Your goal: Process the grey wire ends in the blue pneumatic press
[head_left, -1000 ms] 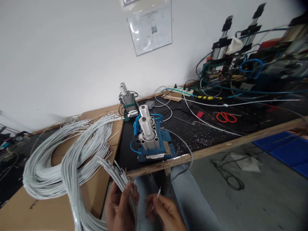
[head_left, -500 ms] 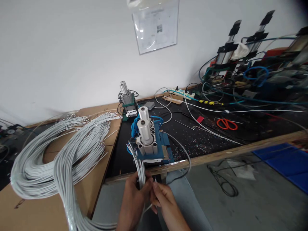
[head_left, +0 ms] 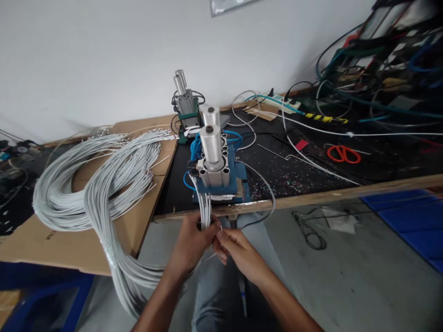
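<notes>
My left hand (head_left: 192, 241) is closed round a bundle of grey wires (head_left: 205, 210), whose ends point up at the front of a blue pneumatic press (head_left: 217, 177) on the bench edge. Touching it on the right, my right hand (head_left: 232, 245) has its fingers pinched at the same bundle; what it holds is too small to name. The wires run down from my left hand and loop back to a large grey coil (head_left: 100, 184) lying on cardboard (head_left: 81, 246) at the left.
A second small press (head_left: 187, 108) stands behind the blue one. Red-handled scissors (head_left: 342, 153), a power strip (head_left: 277, 100) and tangled cables lie on the black bench (head_left: 311, 177) to the right. Blue mat (head_left: 408, 219) on the floor. My legs are under the bench edge.
Both hands rose from my lap to the bench edge, bringing the wire ends up to the blue press. My view tilted down and closer.
</notes>
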Tool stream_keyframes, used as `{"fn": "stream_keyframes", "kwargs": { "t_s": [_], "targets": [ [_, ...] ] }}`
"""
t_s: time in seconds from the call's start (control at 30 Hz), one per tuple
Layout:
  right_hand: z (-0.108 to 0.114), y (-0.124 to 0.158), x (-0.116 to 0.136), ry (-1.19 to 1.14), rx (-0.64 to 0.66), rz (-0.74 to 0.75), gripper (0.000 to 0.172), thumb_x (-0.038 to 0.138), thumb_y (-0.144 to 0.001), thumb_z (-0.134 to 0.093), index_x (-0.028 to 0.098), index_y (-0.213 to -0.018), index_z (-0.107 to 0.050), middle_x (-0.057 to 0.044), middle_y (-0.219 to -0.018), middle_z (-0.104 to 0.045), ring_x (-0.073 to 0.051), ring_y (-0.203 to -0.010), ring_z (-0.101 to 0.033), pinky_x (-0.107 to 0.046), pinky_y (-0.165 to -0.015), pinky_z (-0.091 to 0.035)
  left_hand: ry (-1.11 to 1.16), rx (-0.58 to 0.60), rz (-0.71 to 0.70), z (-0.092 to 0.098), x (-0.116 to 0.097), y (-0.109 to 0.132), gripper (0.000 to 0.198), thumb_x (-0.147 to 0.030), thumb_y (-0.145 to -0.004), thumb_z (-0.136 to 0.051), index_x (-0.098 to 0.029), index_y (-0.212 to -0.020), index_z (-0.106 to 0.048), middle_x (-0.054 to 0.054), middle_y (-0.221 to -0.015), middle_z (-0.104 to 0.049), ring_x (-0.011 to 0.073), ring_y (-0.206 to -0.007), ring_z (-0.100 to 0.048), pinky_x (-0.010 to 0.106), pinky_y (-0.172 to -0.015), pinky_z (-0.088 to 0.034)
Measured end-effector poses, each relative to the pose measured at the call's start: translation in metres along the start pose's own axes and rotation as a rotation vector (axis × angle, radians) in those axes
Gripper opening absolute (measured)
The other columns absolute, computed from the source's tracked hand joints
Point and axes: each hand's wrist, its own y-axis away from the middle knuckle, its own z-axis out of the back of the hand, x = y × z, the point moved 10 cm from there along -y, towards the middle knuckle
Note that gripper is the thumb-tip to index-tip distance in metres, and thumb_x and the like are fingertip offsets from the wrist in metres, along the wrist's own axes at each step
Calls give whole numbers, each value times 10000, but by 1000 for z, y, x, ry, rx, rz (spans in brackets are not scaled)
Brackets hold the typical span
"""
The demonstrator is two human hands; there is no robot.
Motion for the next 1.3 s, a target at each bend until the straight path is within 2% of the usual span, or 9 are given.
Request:
{"fn": "stream_keyframes", "kwargs": {
  "t_s": [0.1,0.2,0.33,0.57,0.67,0.9,1.07,1.2,1.3],
  "targets": [
    [0,4,2,27,-32,29,608,756,-852,-649,166,-704,-631,34,-573,-555,-88,-477,-465,-216,-465,-384,8,0,-4,-4,2,1,200,-344,-792,-660,-193,-669,-611,-66,-458,-505,136,-407,-481,243,-440,-370],
    [4,8,4,45,-147,90,550,743,-880,-625,199,-813,-591,60,-598,-540,-83,-460,-443,-187,-418,-373,7,-19,-30,-3,1,1,267,-393,-819,-638,-208,-642,-562,-68,-456,-489,123,-414,-436,239,-444,-346],
    [5,16,10,82,-243,154,539,745,-902,-589,214,-811,-558,72,-614,-506,-74,-445,-409,-172,-389,-353,-10,-8,-55,-2,0,4,243,-376,-810,-665,-180,-677,-611,-54,-487,-523,126,-473,-438,240,-494,-348],
    [-3,32,31,369,-168,184,499,633,-994,-536,209,-736,-589,26,-629,-568,-92,-494,-471,-188,-440,-353,-5,50,-99,0,-11,18,237,-363,-772,-725,-175,-638,-669,-42,-466,-527,140,-491,-427,248,-511,-342],
    [-5,36,29,373,-168,161,514,664,-1000,-490,214,-760,-563,39,-611,-540,-90,-465,-453,-194,-434,-354,76,47,-81,-1,-8,26,251,-398,-764,-755,-177,-663,-695,-30,-463,-560,150,-478,-469,254,-516,-371],
    [-13,41,9,346,-137,125,539,706,-990,-465,216,-782,-549,50,-592,-500,-100,-483,-456,-209,-470,-363,231,-161,-3,8,23,47,263,-412,-692,-844,-171,-665,-741,-29,-437,-581,145,-427,-482,240,-443,-392],
    [-20,48,13,414,-131,164,493,646,-1031,-433,230,-783,-530,54,-595,-491,-105,-485,-453,-212,-476,-352,238,-234,-80,17,22,54,350,-484,-615,-907,-172,-643,-749,-7,-501,-647,176,-488,-561,267,-498,-474],
    [-27,55,36,513,-139,243,456,570,-1059,-415,239,-761,-514,65,-578,-495,-110,-489,-466,-234,-555,-388,204,-164,-147,16,17,53,358,-508,-650,-887,-192,-624,-722,-31,-464,-593,159,-451,-515,259,-477,-440],
    [-34,66,58,731,-69,299,401,431,-1063,-428,236,-724,-516,33,-631,-551,-134,-578,-520,-258,-634,-412,110,-23,-197,9,8,52,288,-420,-665,-878,-204,-585,-706,-44,-428,-536,141,-430,-460,246,-468,-384]
  ]
}}
